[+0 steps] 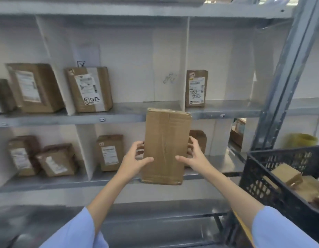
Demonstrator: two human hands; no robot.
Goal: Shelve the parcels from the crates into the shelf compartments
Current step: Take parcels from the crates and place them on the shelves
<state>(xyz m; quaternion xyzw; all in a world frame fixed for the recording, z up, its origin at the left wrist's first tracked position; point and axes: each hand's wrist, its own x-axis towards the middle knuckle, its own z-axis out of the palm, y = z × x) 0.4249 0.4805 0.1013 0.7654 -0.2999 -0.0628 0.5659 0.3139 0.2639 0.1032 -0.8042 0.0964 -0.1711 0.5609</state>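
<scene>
Your left hand (pixel 137 159) and your right hand (pixel 194 156) hold one brown parcel (pixel 165 140) between them. Each thumb lies on the front of the box. The other fingers curl round the long side edges to the back. Both hands grip the lower half.

The parcel is up in the air in front of the shelf. Its top crosses the front edge of the middle shelf board (pixel 65 120). Its bottom covers a bit of the front edge of the lower shelf board (pixel 47 185). I cannot tell if it touches that edge.

The box stands tall. Its long side runs up and down, and the top leans a little to the right. The wide taped face looks at you. No label shows on this face.

It is cardboard, so it should feel stiff, but the top corners look a bit squashed. It is probably not very heavy. The tape down the middle may be slippery, so keep your fingers on the bare side edges. Don't squeeze the soft top.

A small parcel (pixel 199 138) sits just behind your right hand. The black crate (pixel 259 176) is on your right, with more parcels (pixel 287 174) inside.
</scene>
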